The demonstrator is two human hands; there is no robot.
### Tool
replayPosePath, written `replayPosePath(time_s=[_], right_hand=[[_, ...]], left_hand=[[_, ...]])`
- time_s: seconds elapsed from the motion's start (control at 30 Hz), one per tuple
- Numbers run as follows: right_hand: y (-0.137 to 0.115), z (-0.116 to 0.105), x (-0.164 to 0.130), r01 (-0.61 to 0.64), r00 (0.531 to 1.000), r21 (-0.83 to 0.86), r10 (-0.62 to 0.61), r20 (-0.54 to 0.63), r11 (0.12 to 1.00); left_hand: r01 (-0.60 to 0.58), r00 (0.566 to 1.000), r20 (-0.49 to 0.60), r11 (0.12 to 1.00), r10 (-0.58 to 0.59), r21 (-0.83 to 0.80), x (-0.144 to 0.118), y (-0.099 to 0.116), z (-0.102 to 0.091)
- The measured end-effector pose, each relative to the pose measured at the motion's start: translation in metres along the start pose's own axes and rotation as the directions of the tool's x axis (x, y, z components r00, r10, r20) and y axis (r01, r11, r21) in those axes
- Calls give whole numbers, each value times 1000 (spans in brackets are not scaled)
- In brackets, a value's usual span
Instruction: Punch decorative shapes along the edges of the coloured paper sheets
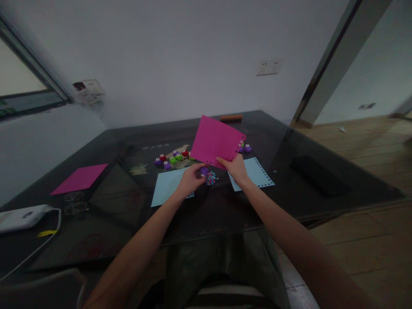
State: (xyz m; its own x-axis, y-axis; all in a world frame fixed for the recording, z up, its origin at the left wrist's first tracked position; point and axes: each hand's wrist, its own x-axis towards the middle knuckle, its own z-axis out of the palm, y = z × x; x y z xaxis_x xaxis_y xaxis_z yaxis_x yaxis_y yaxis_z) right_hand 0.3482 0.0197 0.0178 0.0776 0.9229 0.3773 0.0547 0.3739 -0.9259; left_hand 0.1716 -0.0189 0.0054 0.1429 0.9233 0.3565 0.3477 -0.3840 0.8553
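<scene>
My right hand (236,168) grips the lower edge of a magenta paper sheet (216,140) with small holes punched along two of its edges, holding it tilted up above the dark glass table (322,141). My left hand (190,179) closes on a small purple paper punch (204,171) just under the sheet. A little heap of coloured paper bits (211,177) lies beside the punch. Two light blue sheets lie flat below my hands, one plain (167,185) and one with a punched border (259,172).
A row of small punches in purple, red and green (171,159) stands behind the sheets, with another purple one (247,148) at the right. A second magenta sheet (80,178) lies far left. A white device with a cable (22,216) sits at the left edge, glasses (74,202) beside it.
</scene>
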Motion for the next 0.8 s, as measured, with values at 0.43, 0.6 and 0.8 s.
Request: replayPosePath(time_s=[0.43, 0.6, 0.8], right_hand=[[-1, 0, 0, -18, 1000, -15, 18, -10, 1000], [-2, -1, 0, -12, 1000, 3, 12, -5, 1000], [-2, -1, 1, -16, 1000, -32, 16, -11, 999]], left_hand=[[-126, 991, 67, 977, 116, 171, 2, -8, -4], [-144, 986, 108, 970, 125, 197, 2, -10, -4], [-127, 985, 136, 985, 110, 121, 0, -5, -1]])
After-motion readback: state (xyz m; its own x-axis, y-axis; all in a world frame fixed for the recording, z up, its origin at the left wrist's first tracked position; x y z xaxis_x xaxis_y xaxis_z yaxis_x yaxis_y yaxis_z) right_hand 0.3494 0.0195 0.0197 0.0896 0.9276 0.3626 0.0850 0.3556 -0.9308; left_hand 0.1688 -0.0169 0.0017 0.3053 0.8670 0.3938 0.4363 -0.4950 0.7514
